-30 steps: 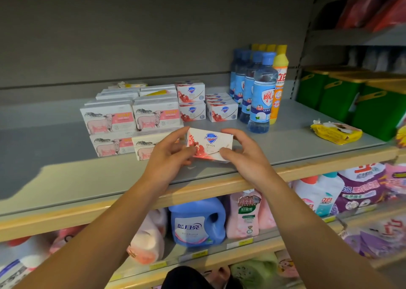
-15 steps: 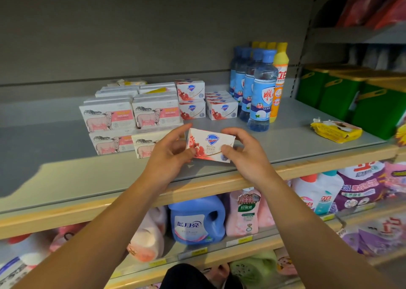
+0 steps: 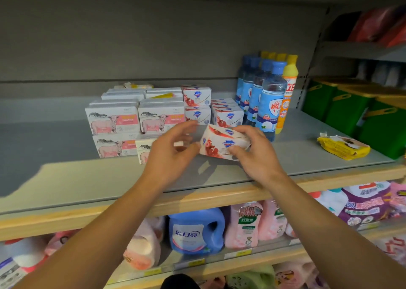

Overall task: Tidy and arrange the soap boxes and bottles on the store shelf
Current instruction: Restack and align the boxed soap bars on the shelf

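at frame centre, the right hand (image 3: pixel 252 154) now grips the tilted white-and-red cardboard soap box (image 3: pixel 224 144) alone above the grey shelf (image 3: pixel 87 179); the left hand (image 3: pixel 173 154) has let go, fingers loosely spread beside it.

Dim grey back panel (image 3: pixel 153 36) behind a wood-edged grey shelf (image 3: pixel 66 179); lighting seems uneven.

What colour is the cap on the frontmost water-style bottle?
Blue, on the frontmost bottle; head view.
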Tool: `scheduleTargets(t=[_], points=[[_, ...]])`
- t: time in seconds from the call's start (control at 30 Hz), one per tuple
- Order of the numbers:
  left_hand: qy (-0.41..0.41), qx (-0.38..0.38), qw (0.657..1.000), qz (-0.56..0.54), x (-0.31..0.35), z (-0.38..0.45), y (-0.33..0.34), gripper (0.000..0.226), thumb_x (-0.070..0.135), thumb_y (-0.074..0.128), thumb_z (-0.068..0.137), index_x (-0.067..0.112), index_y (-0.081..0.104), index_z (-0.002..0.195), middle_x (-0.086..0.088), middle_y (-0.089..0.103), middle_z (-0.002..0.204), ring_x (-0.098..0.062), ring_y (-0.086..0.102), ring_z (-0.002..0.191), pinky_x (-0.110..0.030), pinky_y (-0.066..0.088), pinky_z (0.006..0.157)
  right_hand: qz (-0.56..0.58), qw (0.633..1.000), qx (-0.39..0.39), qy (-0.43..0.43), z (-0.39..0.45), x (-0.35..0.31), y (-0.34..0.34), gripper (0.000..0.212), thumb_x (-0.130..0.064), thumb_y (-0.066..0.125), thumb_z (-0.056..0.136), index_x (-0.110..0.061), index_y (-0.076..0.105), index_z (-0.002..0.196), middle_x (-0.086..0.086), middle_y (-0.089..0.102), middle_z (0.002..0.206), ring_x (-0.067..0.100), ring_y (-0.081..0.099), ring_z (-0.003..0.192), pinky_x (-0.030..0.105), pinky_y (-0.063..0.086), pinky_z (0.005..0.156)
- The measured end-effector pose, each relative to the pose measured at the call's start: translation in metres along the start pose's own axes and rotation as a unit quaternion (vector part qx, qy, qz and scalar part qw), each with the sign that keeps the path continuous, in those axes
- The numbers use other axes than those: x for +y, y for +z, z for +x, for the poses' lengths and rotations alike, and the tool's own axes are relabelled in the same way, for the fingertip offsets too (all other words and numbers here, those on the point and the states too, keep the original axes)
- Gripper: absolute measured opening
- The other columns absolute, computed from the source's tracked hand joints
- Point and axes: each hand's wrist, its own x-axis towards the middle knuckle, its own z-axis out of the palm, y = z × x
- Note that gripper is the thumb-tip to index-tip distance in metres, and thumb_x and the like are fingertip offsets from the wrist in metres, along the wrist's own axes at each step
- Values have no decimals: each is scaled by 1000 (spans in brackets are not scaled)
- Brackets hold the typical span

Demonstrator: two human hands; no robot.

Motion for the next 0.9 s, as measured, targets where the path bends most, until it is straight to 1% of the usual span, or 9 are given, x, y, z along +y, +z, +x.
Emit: scheduleTargets(t=[0.07,0.2,0.3,0.37,0.43,0.5,0.57,0.73,0.9], points=[[27,40,997,61,7,15,-11,41,12,67,87,33,62,122,18,65,112,-2,61,99,-28,54,86,-66,998,15,-5,16,10,-4,47,-15,71,85,-22,56,129,-1,50,127,1,43,103,-1,31,79],[81,91,955,269,8,47,-33,36,29,64,88,25,64,124,2,65,123,-18,58,107,-33,45,92,-164,986,-14,14,43,29,-2,51,-18,68,89,-21,51,137,3,47,139,16,46,122,22,36,95],[82,75,916,384,-7,70,-44,40,37,62,89,20,64,125,-4,64,127,-29,48,124,-39,39,102,-297,954,-27,2,50,35,2,52,-27,64,92,-21,47,141,4,45,145,25,41,131,37,38,106],[62,53,897,435,-21,80,-49,47,49,55,89,20,63,126,-4,63,130,-31,45,127,-43,34,107,-380,924,25,-47,46,32,3,52,-32,64,90,-22,50,139,3,48,142,29,44,124,41,42,101],[43,36,882,467,-33,84,-50,57,57,44,86,22,62,127,-2,62,131,-32,45,127,-44,28,110,-376,922,40,-87,38,28,9,49,-30,64,88,-23,53,135,5,51,136,32,54,110,42,49,86],[58,42,874,481,-44,83,-48,58,57,43,85,22,63,126,-3,63,129,-32,48,124,-46,25,110,-338,938,-14,-82,33,27,17,53,-31,61,90,-27,45,141,2,42,142,30,56,112,42,53,79],[90,63,874,472,-52,80,-47,55,54,46,86,18,65,123,-5,66,125,-33,51,119,-45,24,109,-296,952,-44,-62,36,32,24,59,-31,61,91,-28,39,146,0,32,148,26,53,119,41,52,84],[119,78,879,454,-58,80,-47,56,53,45,85,15,67,120,-6,67,121,-34,54,113,-45,27,106,-203,978,-32,-28,64,43,33,60,-17,66,85,-18,47,142,3,35,148,24,48,127,34,42,104],[134,81,883,442,-62,80,-47,55,52,46,85,16,67,120,-5,67,121,-33,53,114,-46,28,106,-196,979,-55,3,96,51,43,62,-18,65,89,-15,41,146,5,31,151,23,41,133,18,28,105]])
